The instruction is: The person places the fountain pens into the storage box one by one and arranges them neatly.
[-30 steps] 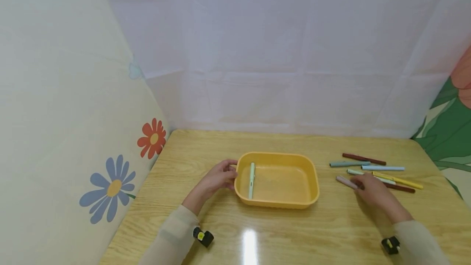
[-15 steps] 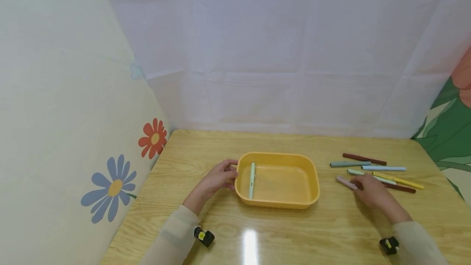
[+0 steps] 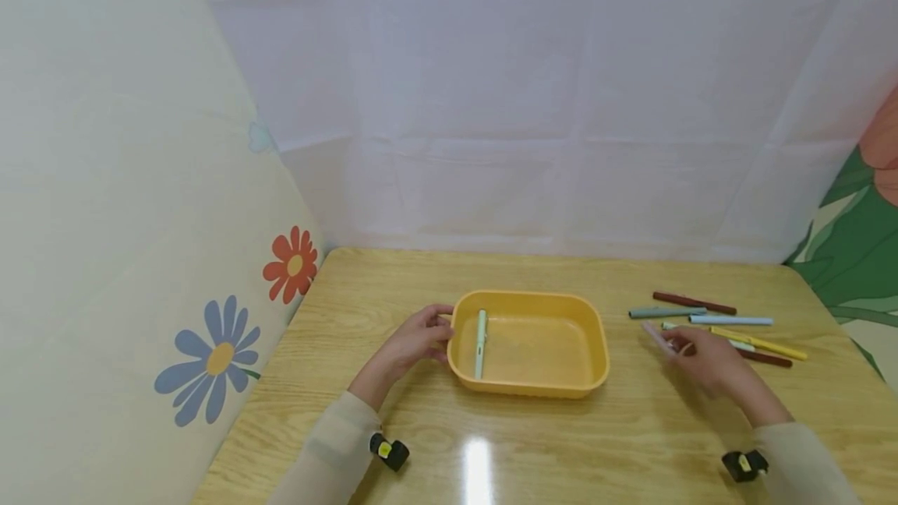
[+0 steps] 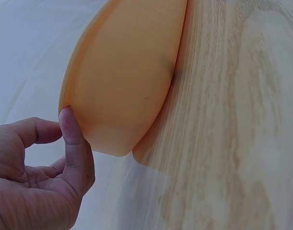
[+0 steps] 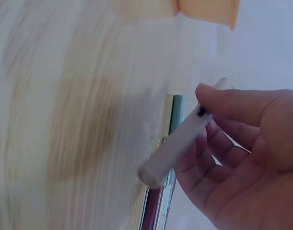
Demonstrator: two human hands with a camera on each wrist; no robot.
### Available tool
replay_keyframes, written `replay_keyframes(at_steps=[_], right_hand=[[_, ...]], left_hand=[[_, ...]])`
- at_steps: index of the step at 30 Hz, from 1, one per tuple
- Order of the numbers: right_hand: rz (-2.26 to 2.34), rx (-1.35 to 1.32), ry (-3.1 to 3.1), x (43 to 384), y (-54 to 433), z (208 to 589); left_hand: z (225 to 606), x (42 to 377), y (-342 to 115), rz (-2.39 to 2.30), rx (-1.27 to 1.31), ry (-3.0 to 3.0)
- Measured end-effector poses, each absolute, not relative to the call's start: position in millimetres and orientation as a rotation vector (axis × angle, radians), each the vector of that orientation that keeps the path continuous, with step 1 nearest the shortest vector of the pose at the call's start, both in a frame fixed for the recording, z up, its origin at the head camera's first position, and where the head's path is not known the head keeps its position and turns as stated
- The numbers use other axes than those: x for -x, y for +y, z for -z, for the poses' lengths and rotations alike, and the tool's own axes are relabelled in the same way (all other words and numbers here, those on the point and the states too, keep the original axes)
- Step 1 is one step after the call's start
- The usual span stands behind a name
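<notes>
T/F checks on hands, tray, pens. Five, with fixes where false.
1. The left hand touches the tray. True.
2. The tray holds three pens. False: it holds one, the mint pen.
3. The right hand holds the pale pen. True.
4. The yellow pen lies inside the tray. False: it lies outside, among the loose pens.
5. In the head view, the loose pens lie right of the tray. True.
</notes>
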State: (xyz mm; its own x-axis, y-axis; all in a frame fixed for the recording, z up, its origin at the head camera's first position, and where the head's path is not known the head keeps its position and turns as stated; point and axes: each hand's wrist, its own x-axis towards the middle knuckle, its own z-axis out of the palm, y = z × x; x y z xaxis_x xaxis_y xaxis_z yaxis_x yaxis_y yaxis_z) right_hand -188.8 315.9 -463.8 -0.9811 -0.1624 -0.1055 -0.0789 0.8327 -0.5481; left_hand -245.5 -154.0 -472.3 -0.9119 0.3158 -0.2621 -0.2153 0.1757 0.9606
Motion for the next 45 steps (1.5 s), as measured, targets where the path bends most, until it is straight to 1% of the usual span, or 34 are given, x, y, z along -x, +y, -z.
replay_keyframes(at_steps=[10,21,27,36,45], right_hand=[[1.247,0.046,2.602,187,312,457],[1.506,-0.068,2.421,186,309,461],[1.552,-0.087,2.397,187,304,458],[1.592,-0.007,2.390,186,295,455],[1.587,-0.043,2.367,186,287,450]], left_hand=[[471,244,-153,-1.786,-0.089,2.058],[471,244,-153,-1.797,-0.086,2.052],[473,244,-154,-1.786,-0.103,2.057],[472,246,-156,-1.772,-0.105,2.052],[473,247,-155,-1.768,-0.099,2.052]])
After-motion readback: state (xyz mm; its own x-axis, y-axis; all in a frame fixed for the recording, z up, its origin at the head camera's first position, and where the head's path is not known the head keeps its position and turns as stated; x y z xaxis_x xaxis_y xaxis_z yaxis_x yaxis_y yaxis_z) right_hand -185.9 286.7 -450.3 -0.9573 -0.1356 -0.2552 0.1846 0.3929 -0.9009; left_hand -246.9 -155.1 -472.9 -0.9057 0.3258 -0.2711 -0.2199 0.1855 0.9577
